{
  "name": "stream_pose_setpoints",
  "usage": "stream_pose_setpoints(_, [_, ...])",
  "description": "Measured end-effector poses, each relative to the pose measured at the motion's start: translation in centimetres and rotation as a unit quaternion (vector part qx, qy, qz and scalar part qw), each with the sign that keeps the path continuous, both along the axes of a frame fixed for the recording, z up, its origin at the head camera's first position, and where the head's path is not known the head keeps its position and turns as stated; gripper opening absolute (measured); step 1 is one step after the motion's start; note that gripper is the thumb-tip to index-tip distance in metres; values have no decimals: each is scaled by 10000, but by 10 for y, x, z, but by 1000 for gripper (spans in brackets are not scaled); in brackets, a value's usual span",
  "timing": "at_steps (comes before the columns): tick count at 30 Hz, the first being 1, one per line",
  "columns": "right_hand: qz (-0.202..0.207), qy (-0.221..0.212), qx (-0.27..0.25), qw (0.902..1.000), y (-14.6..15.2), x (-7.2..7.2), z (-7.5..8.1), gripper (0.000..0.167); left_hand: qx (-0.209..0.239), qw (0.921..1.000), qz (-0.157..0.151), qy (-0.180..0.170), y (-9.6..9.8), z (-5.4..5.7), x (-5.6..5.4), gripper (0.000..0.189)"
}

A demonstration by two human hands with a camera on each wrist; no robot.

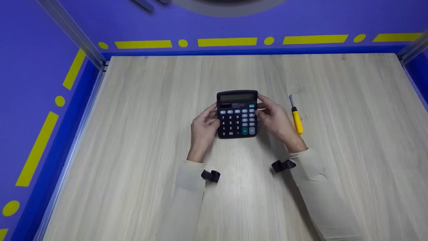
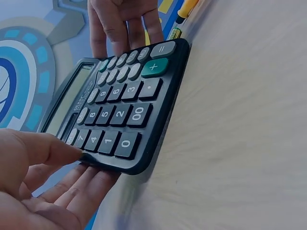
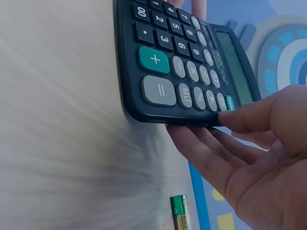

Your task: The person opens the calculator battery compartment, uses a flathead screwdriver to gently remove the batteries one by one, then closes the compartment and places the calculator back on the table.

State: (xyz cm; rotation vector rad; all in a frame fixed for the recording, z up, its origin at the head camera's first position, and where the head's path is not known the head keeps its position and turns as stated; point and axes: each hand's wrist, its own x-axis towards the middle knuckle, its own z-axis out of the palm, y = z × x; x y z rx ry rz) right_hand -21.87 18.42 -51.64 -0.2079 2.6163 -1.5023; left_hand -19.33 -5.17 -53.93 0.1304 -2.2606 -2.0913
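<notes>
A black desk calculator (image 1: 234, 125) is held between both hands, its keys and display facing up toward the head camera. My left hand (image 1: 204, 129) grips its left edge, the thumb at the key side and the other fingers underneath. On the opposite edge my right hand (image 1: 276, 118) pinches it the same way, with the thumb close to the upper keys in the right wrist view. The display (image 3: 235, 64) looks blank. Below the calculator in the right wrist view lies a green and gold battery (image 3: 180, 211).
To the right of my right hand lies a screwdriver (image 1: 297, 122) with a yellow handle, its tip pointing away. The pale wood-grain table (image 1: 140, 134) is bordered by a blue wall (image 1: 234, 26) at the back and another at the left. Dark specks lie near the screwdriver tip.
</notes>
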Motion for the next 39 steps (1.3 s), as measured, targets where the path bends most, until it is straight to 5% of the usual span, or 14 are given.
stream_pose_setpoints(18, [-124,-504,177,9985,-2,-2,-2,75,-265,9995,-148,51,4,-10,-3,61])
stream_pose_setpoints(25, [-196,-521,313,9980,0,-4,-6,70,-522,9984,-52,204,6,-14,-3,52])
stream_pose_setpoints(39, [-117,-683,319,9971,2,-6,-9,65,-473,9983,313,-145,7,-17,-3,38])
